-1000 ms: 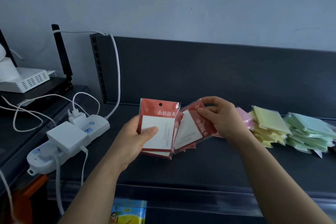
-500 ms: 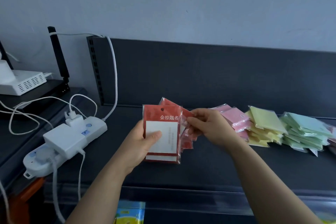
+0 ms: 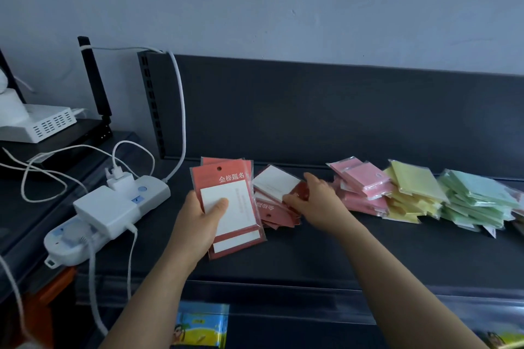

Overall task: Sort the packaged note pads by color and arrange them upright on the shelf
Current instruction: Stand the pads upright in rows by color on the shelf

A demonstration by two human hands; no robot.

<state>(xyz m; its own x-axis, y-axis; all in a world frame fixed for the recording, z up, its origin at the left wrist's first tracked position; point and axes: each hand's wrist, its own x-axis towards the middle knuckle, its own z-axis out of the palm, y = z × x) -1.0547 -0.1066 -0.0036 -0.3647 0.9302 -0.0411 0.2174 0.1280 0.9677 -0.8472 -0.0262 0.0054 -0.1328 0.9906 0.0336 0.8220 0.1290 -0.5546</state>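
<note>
Beside a white power strip, the left hand grips a small stack of red note pads upright above the shelf. The right hand pinches the top pack of a loose red pile lying flat. Pink, yellow and green piles lie further right.

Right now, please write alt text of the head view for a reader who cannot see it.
A left hand holds a stack of red note pad packs upright over a dark shelf; the right hand grips another red pack on a loose red pile. Pink, yellow and green piles lie further right.
</note>
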